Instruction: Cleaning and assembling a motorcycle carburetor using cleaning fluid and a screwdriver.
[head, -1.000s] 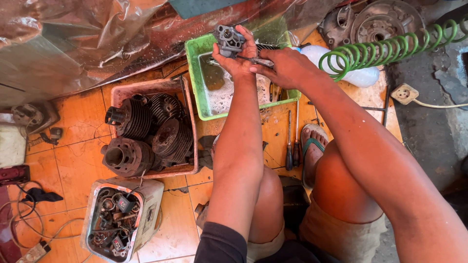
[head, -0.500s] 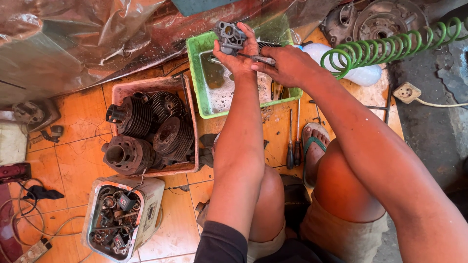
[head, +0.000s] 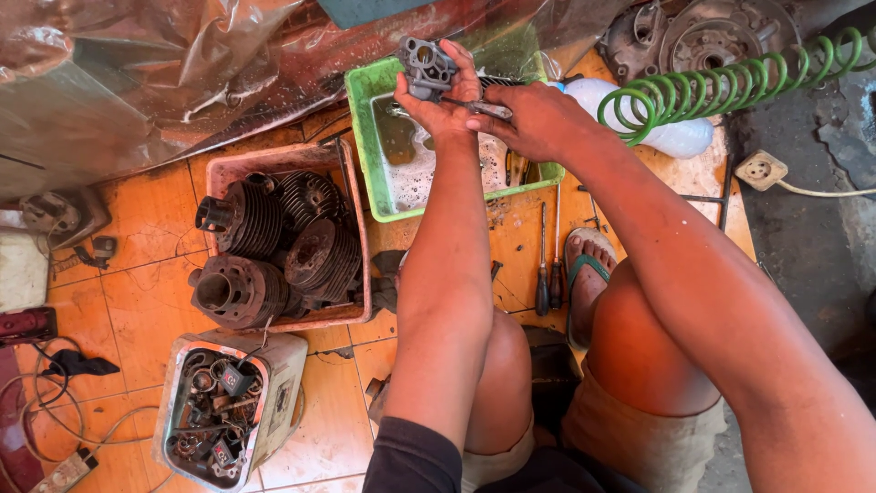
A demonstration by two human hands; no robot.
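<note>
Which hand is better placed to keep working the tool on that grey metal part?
Right, probably. The right hand grips the thin tool against the grey metal part, while the left hand is occupied holding that part above the green tub.

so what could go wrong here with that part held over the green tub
1. The left hand holds the grey metal part above the green tub of soapy liquid; wet fingers could let it slip and splash.
2. The right hand works a thin tool close to the left palm, so a slip might jab it.
3. The screwdrivers lie beside the sandalled foot, easy to kick.
</note>
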